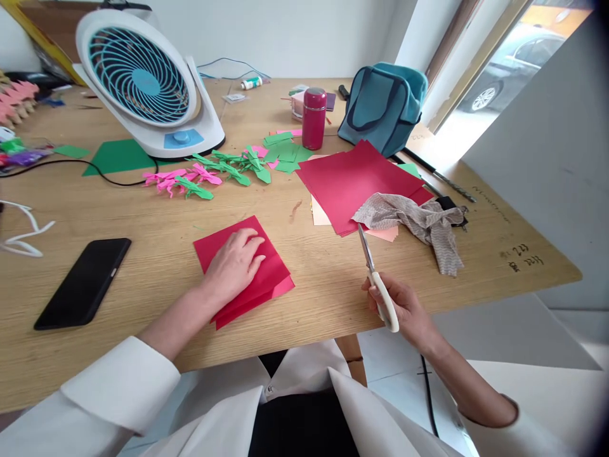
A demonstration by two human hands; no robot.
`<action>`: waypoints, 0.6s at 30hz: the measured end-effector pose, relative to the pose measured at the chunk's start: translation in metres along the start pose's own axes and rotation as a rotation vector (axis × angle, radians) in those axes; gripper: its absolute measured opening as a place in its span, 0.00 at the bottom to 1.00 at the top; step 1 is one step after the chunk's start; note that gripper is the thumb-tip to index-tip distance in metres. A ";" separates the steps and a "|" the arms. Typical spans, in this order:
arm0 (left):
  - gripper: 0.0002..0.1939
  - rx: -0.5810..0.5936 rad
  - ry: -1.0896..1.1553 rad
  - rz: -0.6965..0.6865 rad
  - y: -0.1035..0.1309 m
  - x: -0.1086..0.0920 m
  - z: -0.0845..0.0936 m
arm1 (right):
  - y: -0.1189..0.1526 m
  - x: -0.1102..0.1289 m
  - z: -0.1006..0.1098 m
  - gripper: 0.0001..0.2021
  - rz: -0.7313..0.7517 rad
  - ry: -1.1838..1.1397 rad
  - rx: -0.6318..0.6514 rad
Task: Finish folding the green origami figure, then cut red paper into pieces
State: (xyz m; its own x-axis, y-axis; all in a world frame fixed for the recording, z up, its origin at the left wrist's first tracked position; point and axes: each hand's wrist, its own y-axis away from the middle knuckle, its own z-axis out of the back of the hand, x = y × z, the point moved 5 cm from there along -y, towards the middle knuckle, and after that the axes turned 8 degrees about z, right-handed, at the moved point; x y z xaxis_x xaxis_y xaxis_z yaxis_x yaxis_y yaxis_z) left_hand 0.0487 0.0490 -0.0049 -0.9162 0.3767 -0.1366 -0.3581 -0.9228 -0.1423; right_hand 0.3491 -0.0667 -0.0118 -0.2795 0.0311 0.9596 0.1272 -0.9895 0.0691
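Red paper [269, 274] lies under the flattened left hand [235, 261].

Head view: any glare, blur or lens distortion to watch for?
Head view: window side washed out, soft sheen on the phone, right edge dark and blurred, table edge bowed by the wide lens; hands (left, right) look reasonably sharp.

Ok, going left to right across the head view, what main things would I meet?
Black phone → small red sheets under the left hand → red flask → scissors in the right hand.
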 end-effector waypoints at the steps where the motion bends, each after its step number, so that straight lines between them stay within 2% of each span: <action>1: 0.20 0.010 0.023 -0.011 0.003 -0.006 -0.001 | -0.002 -0.002 0.002 0.18 0.003 0.050 -0.009; 4: 0.22 -0.003 0.047 0.011 0.015 -0.017 -0.006 | -0.007 -0.002 0.008 0.16 0.041 0.290 -0.040; 10: 0.30 0.015 0.049 -0.016 0.028 -0.023 -0.022 | -0.021 0.008 0.029 0.11 0.139 0.804 -0.101; 15: 0.32 0.063 -0.031 -0.044 0.031 -0.026 -0.022 | -0.045 0.009 0.069 0.11 0.075 1.083 -0.190; 18: 0.33 0.053 -0.040 -0.069 0.032 -0.028 -0.021 | -0.064 0.009 0.100 0.13 0.013 1.201 -0.304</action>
State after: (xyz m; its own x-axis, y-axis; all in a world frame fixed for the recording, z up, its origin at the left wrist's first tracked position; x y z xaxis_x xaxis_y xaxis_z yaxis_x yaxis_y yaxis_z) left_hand 0.0666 0.0111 -0.0260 -0.8952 0.4368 -0.0884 -0.4286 -0.8982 -0.0977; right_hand 0.4334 0.0112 0.0197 -0.9954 0.0307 0.0905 -0.0448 -0.9863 -0.1587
